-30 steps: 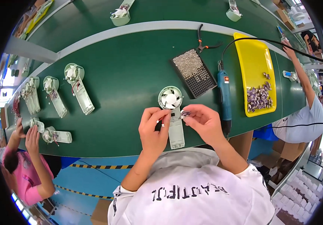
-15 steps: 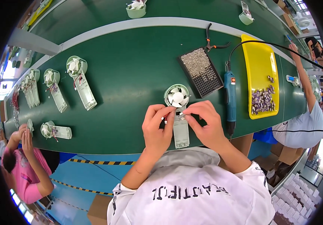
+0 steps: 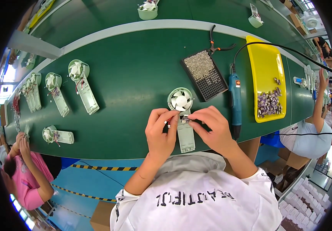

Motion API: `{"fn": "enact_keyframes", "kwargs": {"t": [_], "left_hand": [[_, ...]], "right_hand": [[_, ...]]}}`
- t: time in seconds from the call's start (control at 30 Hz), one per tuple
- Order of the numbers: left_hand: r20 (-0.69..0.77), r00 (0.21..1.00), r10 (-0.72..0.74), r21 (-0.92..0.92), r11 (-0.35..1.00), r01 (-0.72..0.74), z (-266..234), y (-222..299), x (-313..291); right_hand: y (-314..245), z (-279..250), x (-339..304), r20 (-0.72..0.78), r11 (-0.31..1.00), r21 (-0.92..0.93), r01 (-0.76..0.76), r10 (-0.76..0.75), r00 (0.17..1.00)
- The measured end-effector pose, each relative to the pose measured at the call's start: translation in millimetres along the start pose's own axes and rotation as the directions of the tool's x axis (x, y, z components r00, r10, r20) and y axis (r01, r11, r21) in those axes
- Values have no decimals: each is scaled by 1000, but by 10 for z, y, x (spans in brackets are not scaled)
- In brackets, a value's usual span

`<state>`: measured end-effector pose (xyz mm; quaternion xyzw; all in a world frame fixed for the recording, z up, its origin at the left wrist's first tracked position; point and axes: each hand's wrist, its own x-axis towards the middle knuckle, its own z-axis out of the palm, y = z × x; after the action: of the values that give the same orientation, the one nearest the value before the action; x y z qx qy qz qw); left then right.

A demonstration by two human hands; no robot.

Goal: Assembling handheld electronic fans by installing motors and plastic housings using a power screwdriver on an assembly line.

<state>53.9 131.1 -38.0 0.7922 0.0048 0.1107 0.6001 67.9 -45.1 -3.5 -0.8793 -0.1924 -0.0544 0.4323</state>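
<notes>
A pale green handheld fan housing (image 3: 185, 139) lies in front of me, its round head with a white fan blade (image 3: 181, 101) pointing away. Over its neck, the fingertips of my left hand (image 3: 161, 131) are pinched on thin red and dark wires (image 3: 168, 124) with a small white plug. On the other side, my right hand (image 3: 211, 126) is closed, thumb and forefinger gripping a small circuit board (image 3: 185, 120) at the upper part of the open handle. Whether the board rests in the housing is hard to see.
Right of the housing stand a black perforated tray of screws (image 3: 205, 75), a teal electric screwdriver (image 3: 235, 104) with a cable, and a yellow tray (image 3: 270, 77) holding small boards. Pliers (image 3: 213, 45) lie behind. More fan housings (image 3: 83, 86) lie left. Co-workers sit at both sides.
My right fingers have shifted slightly, and the small circuit board now shows at their tips over the handle. My left hand stays nearly still. The right co-worker's arm has moved.
</notes>
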Motion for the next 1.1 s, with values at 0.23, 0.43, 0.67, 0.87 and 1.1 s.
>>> {"fn": "enact_keyframes", "kwargs": {"t": [0.23,0.43,0.67,0.87,1.1], "left_hand": [[6,1000,18,10,1000,-18,4,-21,-2],[2,1000,1,11,1000,-1,4,14,8],[1,1000,21,31,999,-21,6,1,5],[6,1000,22,45,999,-23,4,10,9],[5,1000,21,45,999,-21,7,15,13]], "right_hand": [[-52,-85,108,125,971,157,-179,160,979],[-48,41,50,46,996,-89,-25,29,999],[2,75,24,23,981,-189,41,-37,999],[14,29,13,98,994,-106,-5,15,995],[72,41,15,73,997,45,-70,67,995]]}}
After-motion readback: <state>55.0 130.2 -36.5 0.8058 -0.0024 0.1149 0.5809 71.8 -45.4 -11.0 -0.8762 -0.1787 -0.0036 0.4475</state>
